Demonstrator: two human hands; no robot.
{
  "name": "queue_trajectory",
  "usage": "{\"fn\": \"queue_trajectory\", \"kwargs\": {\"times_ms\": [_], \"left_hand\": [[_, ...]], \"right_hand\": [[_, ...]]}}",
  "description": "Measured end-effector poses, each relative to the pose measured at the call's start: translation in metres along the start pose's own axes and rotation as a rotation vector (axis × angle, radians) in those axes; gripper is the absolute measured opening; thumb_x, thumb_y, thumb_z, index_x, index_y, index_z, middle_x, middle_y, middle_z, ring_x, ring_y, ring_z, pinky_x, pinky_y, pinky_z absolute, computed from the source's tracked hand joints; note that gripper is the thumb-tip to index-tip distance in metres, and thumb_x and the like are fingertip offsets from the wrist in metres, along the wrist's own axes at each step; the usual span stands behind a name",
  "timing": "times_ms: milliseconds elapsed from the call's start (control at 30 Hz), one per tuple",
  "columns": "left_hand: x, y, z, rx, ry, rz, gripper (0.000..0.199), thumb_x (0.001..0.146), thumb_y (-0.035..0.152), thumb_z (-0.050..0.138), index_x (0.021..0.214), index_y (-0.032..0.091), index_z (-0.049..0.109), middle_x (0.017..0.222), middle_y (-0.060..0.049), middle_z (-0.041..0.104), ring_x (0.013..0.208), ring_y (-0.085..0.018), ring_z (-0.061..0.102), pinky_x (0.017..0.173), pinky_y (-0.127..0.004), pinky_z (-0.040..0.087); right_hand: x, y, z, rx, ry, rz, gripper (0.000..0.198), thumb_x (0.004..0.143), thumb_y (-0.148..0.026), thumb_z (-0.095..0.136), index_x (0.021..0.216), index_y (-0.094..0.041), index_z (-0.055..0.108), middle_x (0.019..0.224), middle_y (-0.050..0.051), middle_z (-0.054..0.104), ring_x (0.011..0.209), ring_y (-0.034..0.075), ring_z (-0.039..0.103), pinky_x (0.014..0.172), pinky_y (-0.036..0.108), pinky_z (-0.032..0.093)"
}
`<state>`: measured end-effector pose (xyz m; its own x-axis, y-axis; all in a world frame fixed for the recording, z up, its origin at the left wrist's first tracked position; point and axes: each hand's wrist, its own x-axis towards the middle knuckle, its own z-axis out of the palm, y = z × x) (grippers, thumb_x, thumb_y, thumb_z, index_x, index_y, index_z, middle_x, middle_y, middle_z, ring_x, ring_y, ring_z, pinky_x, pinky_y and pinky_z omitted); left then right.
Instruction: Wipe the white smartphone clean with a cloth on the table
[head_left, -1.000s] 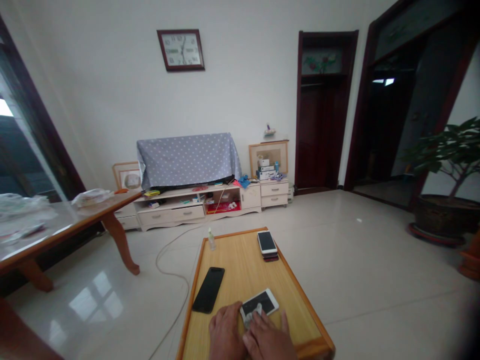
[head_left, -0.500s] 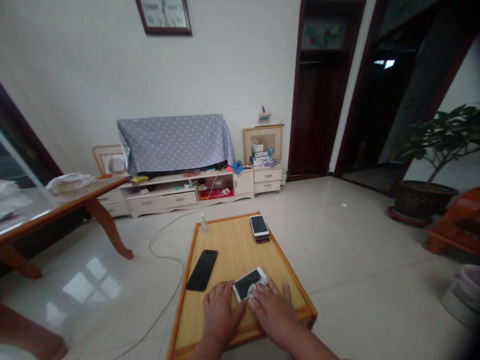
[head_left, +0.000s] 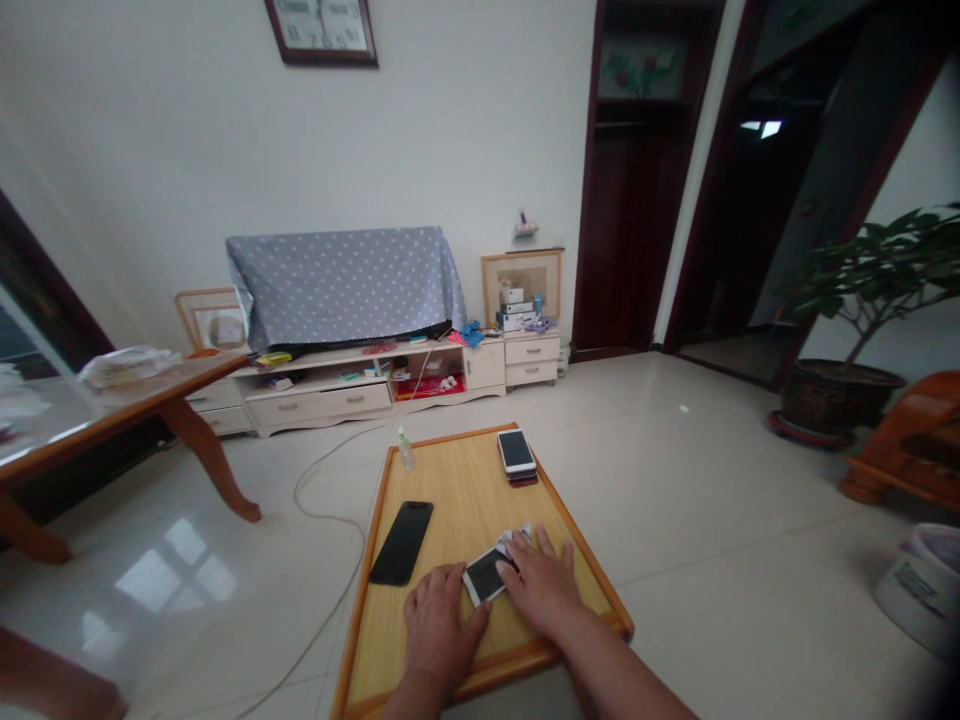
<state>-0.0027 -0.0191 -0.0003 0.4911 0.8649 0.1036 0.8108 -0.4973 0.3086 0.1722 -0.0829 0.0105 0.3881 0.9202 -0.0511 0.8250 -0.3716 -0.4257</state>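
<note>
A white-framed smartphone (head_left: 484,578) with a dark screen lies flat on a small wooden table (head_left: 457,475). My left hand (head_left: 441,618) grips its left end, thumb at the near edge and fingers at the far one. Under the fingers of my right hand (head_left: 543,585), a crumpled white tissue (head_left: 505,541) is pressed on the phone's far right part. That hand hides the phone's right end and some of the tissue. To the left rests a larger black smartphone (head_left: 403,543), apart from my hands.
Several stacked phones (head_left: 517,453), a white one on top, sit at the table's far right. A small clear bottle (head_left: 406,449) stands at the far left corner. A cable (head_left: 337,518) runs over the floor on the left. A white bucket (head_left: 922,590) stands at right.
My right hand has slid the tissue away from me, toward the phone's far edge, uncovering more of the near screen. My left hand keeps its hold. The view has shifted slightly.
</note>
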Motion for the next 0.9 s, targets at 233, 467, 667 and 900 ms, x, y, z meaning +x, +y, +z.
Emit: {"fn": "queue_trajectory", "kwargs": {"times_ms": [233, 467, 667, 900], "left_hand": [[0.000, -0.004, 0.003, -0.008, 0.005, -0.002, 0.054, 0.083, 0.043, 0.060, 0.134, 0.025, 0.058, 0.136, -0.008, 0.059, 0.130, -0.026, 0.047, 0.111, -0.041, 0.028], [-0.001, -0.011, 0.010, -0.021, 0.030, 0.022, 0.054, 0.083, 0.045, 0.060, 0.134, 0.026, 0.058, 0.136, -0.009, 0.059, 0.128, -0.027, 0.048, 0.109, -0.042, 0.028], [0.000, -0.015, 0.012, -0.038, 0.021, 0.026, 0.046, 0.087, 0.027, 0.048, 0.132, 0.028, 0.059, 0.134, -0.006, 0.061, 0.125, -0.022, 0.051, 0.108, -0.037, 0.030], [-0.001, -0.009, 0.009, -0.031, 0.027, 0.018, 0.056, 0.083, 0.048, 0.060, 0.134, 0.025, 0.057, 0.136, -0.009, 0.059, 0.129, -0.027, 0.047, 0.109, -0.040, 0.029]], "right_hand": [[-0.027, 0.009, 0.003, -0.040, 0.004, -0.046, 0.048, 0.100, -0.055, 0.032, 0.138, -0.039, 0.058, 0.150, 0.001, 0.051, 0.150, 0.036, 0.024, 0.114, 0.073, -0.003], [-0.008, -0.008, 0.006, -0.045, 0.047, 0.022, 0.054, 0.103, -0.053, 0.022, 0.143, -0.035, 0.054, 0.153, 0.002, 0.047, 0.152, 0.035, 0.016, 0.114, 0.074, -0.001], [-0.027, -0.037, 0.022, 0.054, -0.017, -0.290, 0.052, 0.105, -0.052, 0.020, 0.145, -0.039, 0.050, 0.150, 0.000, 0.051, 0.152, 0.030, 0.019, 0.117, 0.067, -0.008], [-0.006, -0.022, 0.007, -0.025, -0.009, 0.027, 0.054, 0.104, -0.051, 0.018, 0.146, -0.038, 0.049, 0.158, -0.001, 0.040, 0.153, 0.032, 0.012, 0.114, 0.072, -0.002]]}}
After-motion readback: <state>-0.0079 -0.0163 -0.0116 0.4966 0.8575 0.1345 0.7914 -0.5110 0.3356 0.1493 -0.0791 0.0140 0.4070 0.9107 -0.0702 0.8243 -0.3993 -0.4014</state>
